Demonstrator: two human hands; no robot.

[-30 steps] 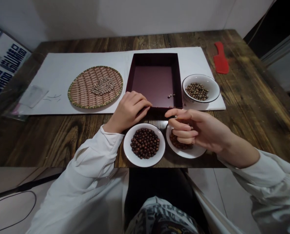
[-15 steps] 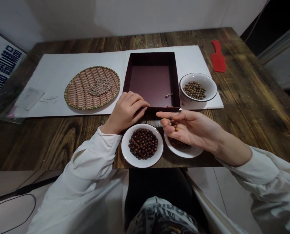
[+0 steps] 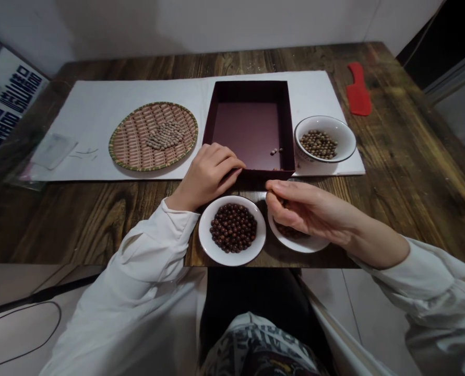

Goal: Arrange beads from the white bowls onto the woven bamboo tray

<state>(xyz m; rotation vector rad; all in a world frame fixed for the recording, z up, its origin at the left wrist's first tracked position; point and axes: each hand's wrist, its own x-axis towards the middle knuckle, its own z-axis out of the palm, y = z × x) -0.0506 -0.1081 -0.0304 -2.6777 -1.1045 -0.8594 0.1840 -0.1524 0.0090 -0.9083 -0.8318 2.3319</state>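
Observation:
My left hand [image 3: 213, 175] lies at the near left corner of a dark red box [image 3: 249, 174], its fingers together and the fingertips on the near rim. Over the right white dish [image 3: 308, 244] hovers my right hand [image 3: 300, 206], thumb and forefinger pinched and the other fingers curled round small brown beads [image 3: 282, 202]. That dish also holds brown beads, partly hidden by the hand. A white dish [image 3: 203, 237] of dark brown beads [image 3: 233, 228] sits between my wrists. Inside the box, a few small pale beads [image 3: 276, 151] lie near the right wall.
A round woven tray [image 3: 128, 141] bearing pale beads stands left of the box on white board [image 3: 87, 102]. To the right are a white bowl [image 3: 345, 138] of olive-brown beads and a red scraper [image 3: 358, 94]. A clear plastic bag [image 3: 52, 151] lies far left.
My right thumb and fingers have closed; the beads that showed in the opened palm are now mostly hidden. My left hand stays at the box rim. The whole view has shifted slightly.

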